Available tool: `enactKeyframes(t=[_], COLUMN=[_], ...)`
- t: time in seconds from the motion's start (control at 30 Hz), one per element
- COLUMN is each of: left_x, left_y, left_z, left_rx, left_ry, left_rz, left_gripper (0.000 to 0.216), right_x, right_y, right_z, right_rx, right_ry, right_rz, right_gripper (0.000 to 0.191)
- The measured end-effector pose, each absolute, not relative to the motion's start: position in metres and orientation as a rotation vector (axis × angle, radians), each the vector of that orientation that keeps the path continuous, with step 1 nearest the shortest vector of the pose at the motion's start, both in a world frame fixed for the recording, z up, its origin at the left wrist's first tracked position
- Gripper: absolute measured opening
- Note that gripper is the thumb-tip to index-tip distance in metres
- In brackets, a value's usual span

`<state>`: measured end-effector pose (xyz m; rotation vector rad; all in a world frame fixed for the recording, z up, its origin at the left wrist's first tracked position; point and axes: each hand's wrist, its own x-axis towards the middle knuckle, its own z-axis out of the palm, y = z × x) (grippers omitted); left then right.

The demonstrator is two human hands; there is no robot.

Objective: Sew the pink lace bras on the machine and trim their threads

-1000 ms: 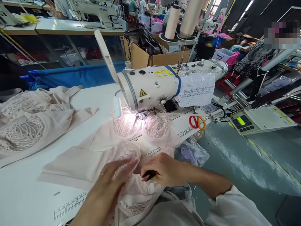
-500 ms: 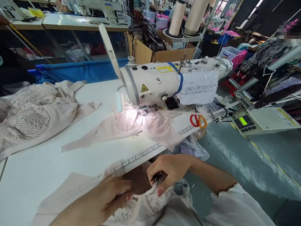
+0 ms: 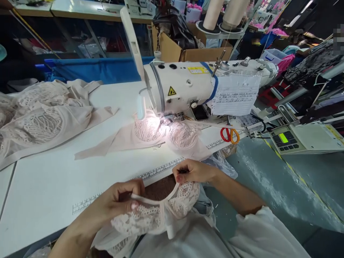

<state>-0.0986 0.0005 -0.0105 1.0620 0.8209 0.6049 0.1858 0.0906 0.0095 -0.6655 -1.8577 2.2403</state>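
Note:
Both hands hold up a pale pink lace bra piece (image 3: 161,211) just off the near edge of the white table (image 3: 53,179). My left hand (image 3: 118,200) pinches its upper edge band on the left. My right hand (image 3: 193,171) is closed on the same edge at the right cup, with something dark partly showing in its fingers. A second lace bra piece (image 3: 161,134) lies flat under the lit needle of the white sewing machine (image 3: 188,89).
A heap of beige lace garments (image 3: 40,118) lies at the table's left. Orange-handled scissors (image 3: 229,135) rest right of the machine, beside a control panel (image 3: 290,138). A cardboard box (image 3: 182,53) and thread cones (image 3: 233,12) stand behind. A ruler strip (image 3: 150,175) runs along the table.
Both hands have pulled the lace piece off the table toward me and lifted it, stretching its top edge between them. The view has shifted slightly downward.

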Motion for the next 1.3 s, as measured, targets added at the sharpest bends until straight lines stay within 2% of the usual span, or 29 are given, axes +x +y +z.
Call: enactKeyframes(t=[0.1, 0.33, 0.8, 1.3], left_x=[-0.086, -0.055, -0.047, -0.049], left_y=[-0.002, -0.007, -0.012, -0.012], left_z=[-0.009, -0.016, -0.018, -0.023], left_rx=[0.768, 0.304, 0.324, 0.373], left_ry=[0.812, 0.661, 0.561, 0.536], left_rz=[0.787, 1.061, 1.123, 1.132], left_gripper=[0.049, 0.048, 0.051, 0.052], right_x=[0.187, 0.187, 0.185, 0.187], right_y=[0.092, 0.087, 0.083, 0.085], right_z=[0.008, -0.007, -0.016, -0.017], right_rx=[-0.668, -0.659, -0.617, -0.49], right_ry=[-1.757, -1.432, -1.286, -1.366], right_rz=[2.19, 2.245, 2.358, 2.358], right_gripper=[0.058, 0.055, 0.053, 0.051])
